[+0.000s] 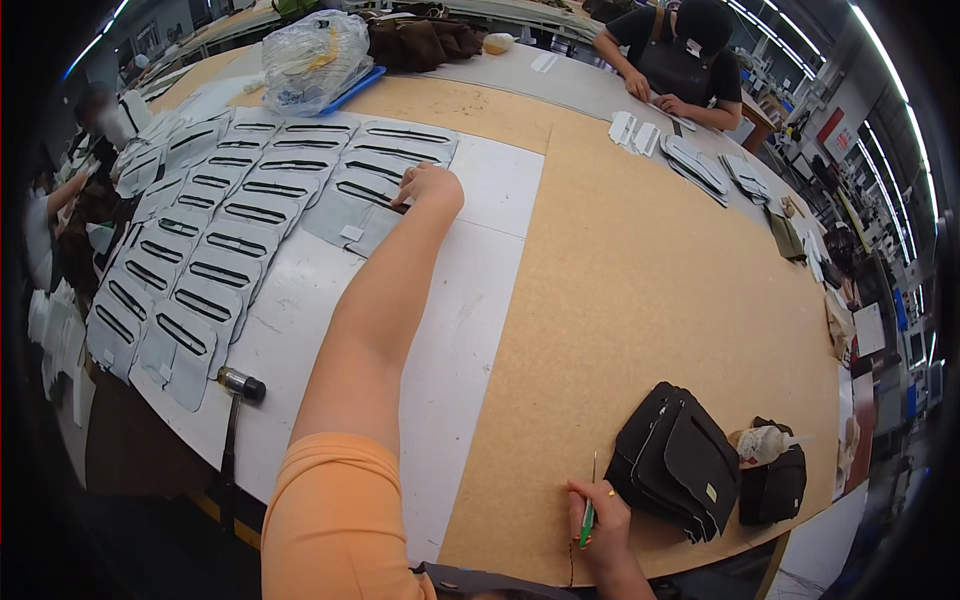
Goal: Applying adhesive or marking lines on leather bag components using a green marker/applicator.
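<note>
Rows of overlapping grey fabric pieces [274, 189], each with a long black-edged slot, cover the left of the table. My left hand [429, 186] reaches out to the nearest column, its fingers at the edge of a piece with a slot; whether they pinch it is hidden. Low on the right, my right hand [600, 517] is closed around a green-handled tool [587, 523] with a thin pointed metal tip directed away from me. Just right of that hand lies a stack of black fabric pieces [675, 461], with a smaller black bundle [776, 480] beyond it.
A mallet [241, 384] lies at the left table edge. A white bottle with a nozzle [763, 445] rests against the black bundle. A plastic bag [315, 60] sits by a blue tray [354, 91] at the back. A co-worker [679, 64] works across the table; other people are at the left.
</note>
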A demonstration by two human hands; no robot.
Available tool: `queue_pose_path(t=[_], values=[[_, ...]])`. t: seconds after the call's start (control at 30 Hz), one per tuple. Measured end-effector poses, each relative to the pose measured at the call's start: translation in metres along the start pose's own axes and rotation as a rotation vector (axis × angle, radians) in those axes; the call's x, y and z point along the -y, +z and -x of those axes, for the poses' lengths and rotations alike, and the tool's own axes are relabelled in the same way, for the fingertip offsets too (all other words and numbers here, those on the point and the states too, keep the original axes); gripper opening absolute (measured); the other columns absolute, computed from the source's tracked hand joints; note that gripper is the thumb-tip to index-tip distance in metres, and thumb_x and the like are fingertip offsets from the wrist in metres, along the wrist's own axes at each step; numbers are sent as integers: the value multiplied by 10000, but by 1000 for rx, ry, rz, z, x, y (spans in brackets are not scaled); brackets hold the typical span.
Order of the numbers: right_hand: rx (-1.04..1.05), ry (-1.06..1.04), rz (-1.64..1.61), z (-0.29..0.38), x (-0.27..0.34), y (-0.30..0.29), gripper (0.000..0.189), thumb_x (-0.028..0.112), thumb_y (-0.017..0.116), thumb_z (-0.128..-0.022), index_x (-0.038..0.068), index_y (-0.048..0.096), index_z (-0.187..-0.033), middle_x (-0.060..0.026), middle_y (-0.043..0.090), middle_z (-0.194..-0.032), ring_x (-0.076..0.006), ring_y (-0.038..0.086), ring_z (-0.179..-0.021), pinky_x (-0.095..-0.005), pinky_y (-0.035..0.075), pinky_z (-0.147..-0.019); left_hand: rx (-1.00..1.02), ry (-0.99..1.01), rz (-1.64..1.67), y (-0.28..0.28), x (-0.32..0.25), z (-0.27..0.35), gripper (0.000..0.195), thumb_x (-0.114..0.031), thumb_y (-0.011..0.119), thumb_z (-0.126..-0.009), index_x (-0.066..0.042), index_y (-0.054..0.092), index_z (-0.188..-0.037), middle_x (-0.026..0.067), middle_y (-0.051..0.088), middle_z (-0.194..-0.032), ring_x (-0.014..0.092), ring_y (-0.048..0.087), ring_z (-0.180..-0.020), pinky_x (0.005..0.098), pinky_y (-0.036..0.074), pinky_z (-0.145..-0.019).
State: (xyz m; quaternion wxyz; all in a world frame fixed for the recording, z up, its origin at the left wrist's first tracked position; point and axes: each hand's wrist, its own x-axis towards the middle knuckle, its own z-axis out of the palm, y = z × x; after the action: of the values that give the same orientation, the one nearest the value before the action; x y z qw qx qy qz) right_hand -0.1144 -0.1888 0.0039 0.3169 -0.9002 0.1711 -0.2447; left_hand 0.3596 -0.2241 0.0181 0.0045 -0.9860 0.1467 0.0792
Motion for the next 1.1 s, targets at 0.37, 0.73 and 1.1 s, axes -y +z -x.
queue_pose_path(t=[0.37, 0.73, 1.1], values=[[34, 36, -31, 0, -6, -3, 244, -67, 660, -740, 42, 625, -956, -130, 615, -755, -269, 604, -639, -331, 480, -570, 102, 510, 177, -30, 45, 59, 314, -42, 558, -779, 22, 621, -1080, 177, 646, -1025, 316, 628, -923, 331, 514, -775], [8, 84, -16, 1, -3, 0, 190, -83, 632, -756, 32, 627, -907, -104, 625, -753, -211, 590, -616, -284, 467, -563, -215, 404, 0, -2, 54, -8, 539, -440, 650, -797, 36, 634, -1051, 172, 620, -1092, 310, 541, -1086, 391, 471, -838], [3, 40, 25, 6, -8, 3, 172, -61, 663, -747, 37, 625, -884, -112, 601, -714, -231, 591, -608, -295, 464, -547, -292, 289, -71, 7, 44, -41, 279, -42, 559, -821, -15, 610, -1094, 163, 608, -1092, 300, 582, -1066, 399, 497, -850]])
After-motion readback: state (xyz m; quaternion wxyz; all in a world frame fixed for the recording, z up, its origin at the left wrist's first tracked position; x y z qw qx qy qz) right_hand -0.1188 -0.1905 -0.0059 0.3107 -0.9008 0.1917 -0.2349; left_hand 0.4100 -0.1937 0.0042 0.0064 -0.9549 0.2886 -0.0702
